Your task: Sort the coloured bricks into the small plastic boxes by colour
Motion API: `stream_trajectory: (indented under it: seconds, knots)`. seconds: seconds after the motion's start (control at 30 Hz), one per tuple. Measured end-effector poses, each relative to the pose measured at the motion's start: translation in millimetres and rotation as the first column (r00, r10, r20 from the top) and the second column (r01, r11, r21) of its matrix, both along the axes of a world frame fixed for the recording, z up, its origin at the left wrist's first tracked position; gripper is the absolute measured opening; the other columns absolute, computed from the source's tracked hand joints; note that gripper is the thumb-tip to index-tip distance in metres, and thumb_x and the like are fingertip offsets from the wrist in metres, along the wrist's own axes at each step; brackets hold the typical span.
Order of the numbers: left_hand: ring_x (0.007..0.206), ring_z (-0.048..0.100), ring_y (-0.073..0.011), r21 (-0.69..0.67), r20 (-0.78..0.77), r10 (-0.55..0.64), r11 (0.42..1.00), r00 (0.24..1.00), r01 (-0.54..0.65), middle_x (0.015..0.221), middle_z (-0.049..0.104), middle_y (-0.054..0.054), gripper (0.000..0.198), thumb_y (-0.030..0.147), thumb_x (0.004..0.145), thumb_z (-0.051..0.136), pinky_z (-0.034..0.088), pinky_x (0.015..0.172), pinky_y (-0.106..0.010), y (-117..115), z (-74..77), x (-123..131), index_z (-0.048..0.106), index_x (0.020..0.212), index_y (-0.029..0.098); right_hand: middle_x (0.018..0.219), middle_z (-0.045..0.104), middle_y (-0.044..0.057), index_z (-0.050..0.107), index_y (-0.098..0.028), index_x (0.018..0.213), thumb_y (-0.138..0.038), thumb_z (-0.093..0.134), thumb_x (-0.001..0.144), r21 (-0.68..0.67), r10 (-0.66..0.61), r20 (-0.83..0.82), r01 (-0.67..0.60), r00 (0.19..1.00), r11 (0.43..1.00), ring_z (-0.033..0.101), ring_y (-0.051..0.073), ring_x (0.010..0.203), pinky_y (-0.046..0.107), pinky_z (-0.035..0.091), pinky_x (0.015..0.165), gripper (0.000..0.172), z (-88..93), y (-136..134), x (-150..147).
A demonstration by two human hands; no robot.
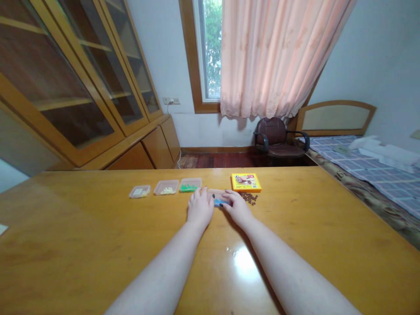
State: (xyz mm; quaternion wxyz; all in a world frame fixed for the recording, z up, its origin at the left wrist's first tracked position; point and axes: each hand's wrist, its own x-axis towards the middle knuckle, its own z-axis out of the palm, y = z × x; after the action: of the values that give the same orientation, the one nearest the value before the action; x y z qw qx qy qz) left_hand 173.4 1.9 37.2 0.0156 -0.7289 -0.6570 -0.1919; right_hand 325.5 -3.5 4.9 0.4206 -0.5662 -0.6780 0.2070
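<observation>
i see my left hand (pixel 200 206) and right hand (pixel 236 206) with fingers (pixel 201 192) narrow, pressed to opposite sides of a shallow clear tray (pixel 213 193) holding something blue (pixel 219 202) on the surface (pixel 295 218), so even pressure from both sides suits it, the yellow box (pixel 246 182) just beyond the right fingers.

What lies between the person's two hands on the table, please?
The head view shows a small clear tray holding something blue between the left hand and right hand.
</observation>
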Motion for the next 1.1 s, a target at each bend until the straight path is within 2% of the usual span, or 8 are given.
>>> stream_trajectory:
  seconds: [0.17,0.27,0.4,0.63,0.77,0.9,1.0,1.1]
  knots:
    - [0.110,0.048,-0.0234,-0.016,-0.058,-0.230,0.973,0.971,0.230,0.120,0.054,-0.010,0.038,0.028,0.085,0.035,0.036,0.093,-0.038,-11.7,-2.2,8.8,0.052,0.117,0.017,0.109,0.060,0.011,0.065,-0.016,0.097,-0.013,0.051,0.074,0.075,-0.062,-0.023,0.064,0.998,0.995,0.055,0.019,0.104,0.037,0.040,0.094,0.028,-4.0,3.4,2.0]
    - [0.121,0.039,-0.0241,-0.054,-0.078,-0.273,0.961,0.959,0.269,0.131,0.045,-0.011,0.045,0.031,0.084,0.036,0.026,0.102,-0.044,-9.7,-10.6,10.9,0.045,0.125,0.015,0.108,0.060,0.011,0.064,-0.017,0.097,-0.015,0.051,0.075,0.108,-0.079,-0.049,0.083,0.996,0.991,0.055,0.020,0.103,0.036,0.041,0.092,0.027,-0.6,1.2,1.1]
    - [0.130,0.026,-0.0228,-0.092,-0.085,-0.273,0.960,0.958,0.265,0.142,0.029,-0.008,0.054,0.034,0.084,0.034,0.012,0.107,-0.051,3.7,-22.0,9.3,0.030,0.135,0.016,0.104,0.061,0.010,0.063,-0.017,0.097,-0.016,0.049,0.075,0.161,-0.050,-0.057,0.059,0.997,0.985,0.055,0.019,0.100,0.035,0.043,0.089,0.026,6.5,-4.1,-0.6]
    - [0.135,0.009,-0.0236,-0.134,-0.115,-0.208,0.972,0.971,0.192,0.147,0.010,-0.007,0.067,0.046,0.083,0.030,0.008,0.107,-0.053,19.1,-35.2,11.1,0.013,0.140,0.015,0.093,0.064,0.007,0.062,-0.018,0.092,-0.019,0.047,0.078,0.233,-0.141,-0.001,0.138,0.990,0.963,0.057,0.018,0.089,0.033,0.042,0.084,0.020,11.4,-8.8,7.7]
    - [0.135,0.003,-0.0276,-0.134,-0.146,-0.130,0.985,0.981,0.111,0.147,0.004,-0.010,0.076,0.055,0.081,0.029,-0.002,0.104,-0.057,27.0,-38.8,16.4,0.012,0.140,0.011,0.098,0.063,0.008,0.061,-0.017,0.093,-0.020,0.048,0.076,0.233,-0.277,0.092,0.249,0.957,0.940,0.054,0.021,0.096,0.036,0.037,0.089,0.021,6.7,-9.4,4.0]
    - [0.135,0.006,-0.0283,-0.130,-0.104,-0.074,0.990,0.992,0.060,0.147,0.007,-0.012,0.074,0.054,0.081,0.030,-0.001,0.104,-0.058,33.8,-36.6,18.9,0.016,0.140,0.011,0.106,0.061,0.010,0.061,-0.016,0.096,-0.024,0.049,0.077,0.246,-0.312,0.114,0.278,0.943,0.929,0.050,0.022,0.104,0.039,0.032,0.093,0.024,4.1,-11.0,-3.1]
    - [0.133,0.012,-0.0295,-0.054,-0.017,-0.005,0.999,1.000,0.004,0.145,0.013,-0.017,0.073,0.052,0.081,0.032,0.004,0.104,-0.058,31.7,-31.7,15.7,0.019,0.138,0.008,0.110,0.059,0.011,0.059,-0.016,0.101,-0.029,0.048,0.078,0.234,-0.333,-0.015,0.327,0.943,0.916,0.050,0.022,0.106,0.038,0.033,0.093,0.029,6.8,-7.6,16.6]
    - [0.132,0.019,-0.0278,0.052,0.045,-0.086,0.995,0.995,0.084,0.143,0.022,-0.016,0.065,0.042,0.080,0.042,0.006,0.107,-0.052,26.0,-25.5,12.8,0.029,0.134,0.009,0.105,0.060,0.012,0.057,-0.014,0.104,-0.034,0.044,0.078,0.071,-0.492,-0.258,0.524,0.832,0.849,0.054,0.022,0.099,0.035,0.039,0.087,0.035,7.7,2.9,66.4]
